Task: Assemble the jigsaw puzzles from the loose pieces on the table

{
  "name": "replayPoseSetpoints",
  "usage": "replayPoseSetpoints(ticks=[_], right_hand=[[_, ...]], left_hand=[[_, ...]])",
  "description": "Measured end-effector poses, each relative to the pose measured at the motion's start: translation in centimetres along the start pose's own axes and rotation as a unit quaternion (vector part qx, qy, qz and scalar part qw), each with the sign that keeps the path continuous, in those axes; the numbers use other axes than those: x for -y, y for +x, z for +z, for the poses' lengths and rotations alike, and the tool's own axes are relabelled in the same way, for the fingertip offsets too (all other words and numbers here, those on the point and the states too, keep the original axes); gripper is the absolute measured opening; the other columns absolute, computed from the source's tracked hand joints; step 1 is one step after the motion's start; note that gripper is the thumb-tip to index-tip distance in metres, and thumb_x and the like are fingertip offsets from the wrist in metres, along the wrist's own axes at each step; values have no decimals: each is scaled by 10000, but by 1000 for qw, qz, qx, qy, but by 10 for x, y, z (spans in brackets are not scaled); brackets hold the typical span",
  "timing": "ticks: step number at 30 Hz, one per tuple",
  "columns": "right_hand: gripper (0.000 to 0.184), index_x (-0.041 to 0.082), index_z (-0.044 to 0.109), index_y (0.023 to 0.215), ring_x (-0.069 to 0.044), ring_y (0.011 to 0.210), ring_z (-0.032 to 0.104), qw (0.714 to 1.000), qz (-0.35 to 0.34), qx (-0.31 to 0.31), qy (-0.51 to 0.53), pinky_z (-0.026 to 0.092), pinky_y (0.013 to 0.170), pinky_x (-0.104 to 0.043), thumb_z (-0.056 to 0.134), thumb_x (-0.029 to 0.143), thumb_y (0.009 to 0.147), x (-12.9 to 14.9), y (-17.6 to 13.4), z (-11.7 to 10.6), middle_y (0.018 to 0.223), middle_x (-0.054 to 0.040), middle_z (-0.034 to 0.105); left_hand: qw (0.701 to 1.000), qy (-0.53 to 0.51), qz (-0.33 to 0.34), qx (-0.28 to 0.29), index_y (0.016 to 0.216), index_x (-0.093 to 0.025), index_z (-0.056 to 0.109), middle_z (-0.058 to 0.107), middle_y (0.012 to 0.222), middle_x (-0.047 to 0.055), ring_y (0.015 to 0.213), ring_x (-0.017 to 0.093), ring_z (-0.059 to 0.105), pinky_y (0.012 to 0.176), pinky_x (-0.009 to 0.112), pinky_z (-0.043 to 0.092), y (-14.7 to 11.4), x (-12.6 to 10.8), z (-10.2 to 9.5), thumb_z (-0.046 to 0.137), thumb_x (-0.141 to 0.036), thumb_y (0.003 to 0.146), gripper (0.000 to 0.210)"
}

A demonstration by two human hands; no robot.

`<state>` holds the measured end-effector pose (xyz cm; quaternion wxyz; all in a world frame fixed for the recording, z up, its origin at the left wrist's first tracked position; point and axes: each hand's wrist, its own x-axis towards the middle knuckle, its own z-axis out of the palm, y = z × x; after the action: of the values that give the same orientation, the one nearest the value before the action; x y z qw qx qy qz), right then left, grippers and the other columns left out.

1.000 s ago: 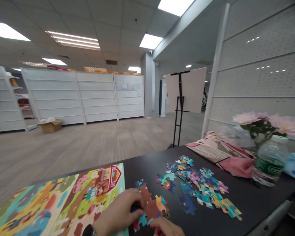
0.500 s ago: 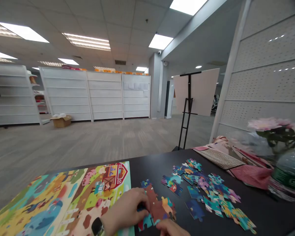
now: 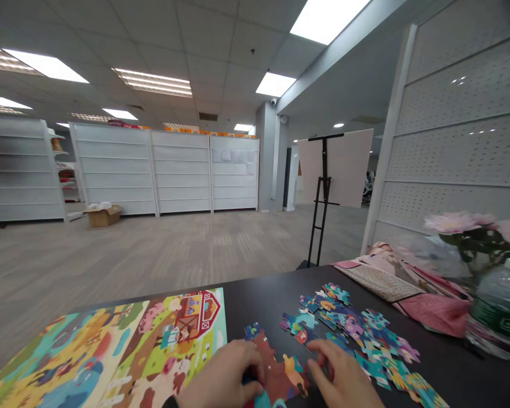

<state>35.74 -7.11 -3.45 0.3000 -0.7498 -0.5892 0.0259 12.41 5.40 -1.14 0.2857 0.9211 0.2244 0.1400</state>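
Note:
A partly joined jigsaw puzzle, mostly brown with an orange figure, lies on the dark table in front of me. My left hand is at its left side, finger and thumb closed around a dark blue puzzle piece that they partly cover. Just right of the joined part is my right hand, thumb and forefinger apart with nothing visible between them. Beyond that hand, loose puzzle pieces in blue, teal and purple spread across the table, some overlapping.
A colourful farm-animal picture board covers the table's left side. On the right are a pink fabric pouch, a clear water bottle and pink flowers. Past the table stand a black easel and white shelving.
My right hand has moved up and right from the lower edge of the joined puzzle to its right side, and its fingers have parted. The left hand stays at the puzzle's left side.

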Motion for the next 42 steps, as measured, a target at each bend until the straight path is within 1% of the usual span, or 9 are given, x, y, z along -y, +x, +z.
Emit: replayPoseSetpoints(ticks=[4, 9, 15, 22, 24, 27, 30, 36, 42], right_hand=[[269, 214, 711, 971, -298, 1039, 651, 995, 45, 44, -73, 472, 903, -364, 601, 379, 788, -17, 31, -21, 1052, -108, 686], [170, 214, 638, 803, -230, 824, 639, 993, 66, 83, -43, 423, 707, -290, 654, 303, 659, -26, 45, -20, 869, -38, 695], [260, 208, 535, 676, -142, 564, 515, 969, 80, 145, 181, 345, 543, -250, 597, 453, 740, -33, 53, -33, 580, 34, 542], [415, 213, 495, 712, -113, 512, 520, 896, 49, 248, 364, 416, 534, -238, 649, 598, 727, 44, 60, -8, 604, 45, 548], [381, 214, 512, 730, -128, 526, 532, 903, 7, 264, 340, 418, 529, -245, 591, 581, 793, 62, 69, -1, 609, 38, 564], [287, 200, 626, 834, -167, 663, 596, 958, -117, 172, 197, 443, 633, -281, 478, 430, 922, 63, 86, 2, 726, -6, 656], [248, 202, 660, 936, -187, 757, 638, 975, -160, 103, 115, 456, 722, -303, 441, 316, 949, 45, 99, 6, 827, -27, 700], [211, 221, 650, 920, -178, 819, 652, 964, -182, 162, 102, 446, 754, -284, 442, 217, 951, 35, 92, 10, 860, -10, 700], [193, 218, 642, 933, -177, 856, 643, 959, -194, 179, 102, 444, 782, -276, 453, 179, 943, 38, 89, 9, 881, -12, 692]], left_hand=[[1000, -20, 12, 10, 844, -277, 715, 722, 950, -73, 924, 153, 638, 825, 217, 420, 3, 0, 2, 780, -90, 717, 236], [999, -37, -7, 9, 788, -268, 724, 697, 854, -65, 828, 155, 623, 709, 216, 407, 0, 2, -2, 795, -103, 692, 203], [995, -97, -29, -17, 783, -240, 722, 684, 806, -55, 760, 153, 594, 648, 212, 387, -1, 3, -8, 852, -145, 633, 220], [949, -293, -45, -106, 1001, -212, 560, 655, 902, -19, 803, 136, 620, 682, 204, 446, 11, 3, -6, 665, -148, 787, 247], [936, -328, -63, -113, 1035, -210, 508, 608, 814, -38, 746, 129, 625, 665, 208, 457, 11, 11, -9, 642, -141, 778, 298], [946, -304, -89, -73, 1146, -204, 531, 543, 724, -72, 627, 128, 626, 577, 206, 448, 5, 26, -19, 649, -129, 732, 437], [954, -281, -103, -22, 1131, -197, 624, 549, 678, -71, 539, 127, 594, 510, 207, 416, -3, 32, -27, 673, -159, 722, 414], [989, -90, -119, -4, 1013, -224, 660, 571, 662, -59, 604, 134, 561, 542, 204, 366, -4, 19, -30, 648, -263, 814, 204], [990, 35, -134, -24, 968, -244, 667, 657, 818, -25, 773, 174, 611, 691, 237, 423, -1, 13, -25, 653, -229, 764, 205]])
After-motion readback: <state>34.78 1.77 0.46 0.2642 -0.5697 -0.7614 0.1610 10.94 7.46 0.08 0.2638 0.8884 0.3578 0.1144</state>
